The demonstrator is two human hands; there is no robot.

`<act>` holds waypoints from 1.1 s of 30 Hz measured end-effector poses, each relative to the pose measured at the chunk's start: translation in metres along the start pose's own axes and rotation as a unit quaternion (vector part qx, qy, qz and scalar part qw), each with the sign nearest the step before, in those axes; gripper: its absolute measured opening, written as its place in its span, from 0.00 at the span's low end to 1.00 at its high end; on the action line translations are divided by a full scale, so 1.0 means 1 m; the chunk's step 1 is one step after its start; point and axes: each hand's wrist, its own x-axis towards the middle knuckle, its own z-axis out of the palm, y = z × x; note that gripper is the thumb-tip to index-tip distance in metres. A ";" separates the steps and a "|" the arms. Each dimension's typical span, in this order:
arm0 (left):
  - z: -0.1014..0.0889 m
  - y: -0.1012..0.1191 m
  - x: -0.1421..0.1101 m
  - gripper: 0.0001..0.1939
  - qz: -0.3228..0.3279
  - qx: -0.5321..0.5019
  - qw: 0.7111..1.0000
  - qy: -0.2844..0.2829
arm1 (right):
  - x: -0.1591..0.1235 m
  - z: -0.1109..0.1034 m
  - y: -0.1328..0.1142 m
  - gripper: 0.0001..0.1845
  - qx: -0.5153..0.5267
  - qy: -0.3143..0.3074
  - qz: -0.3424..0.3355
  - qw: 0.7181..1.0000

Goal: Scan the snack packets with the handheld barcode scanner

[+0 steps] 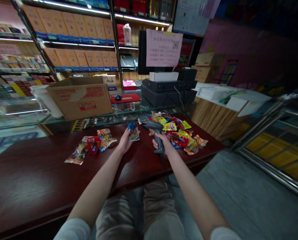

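Note:
My left hand [125, 141] holds a small blue snack packet [133, 132] upright by its lower end, above the dark red wooden counter [46, 166]. My right hand [163, 143] grips a grey handheld barcode scanner [157, 135], with its head tilted toward the blue packet and a cable trailing down from its handle. A heap of colourful foil snack packets [175, 133] lies just beyond and to the right of the scanner. Further left, a smaller group of snack packets [92, 146] lies on the counter, near my left hand.
A glass display case [89, 115] runs along the counter's far side, with a cardboard box [80, 96] on top. To its right stand a cash register [167, 90], a pink notice [163, 47], and a mouse [118, 97] on a red mat. Stocked shelves fill the back.

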 end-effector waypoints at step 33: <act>-0.013 0.016 -0.014 0.26 -0.261 -0.228 0.925 -0.155 | -0.012 -0.002 0.021 0.20 -0.050 -0.112 0.063 0.990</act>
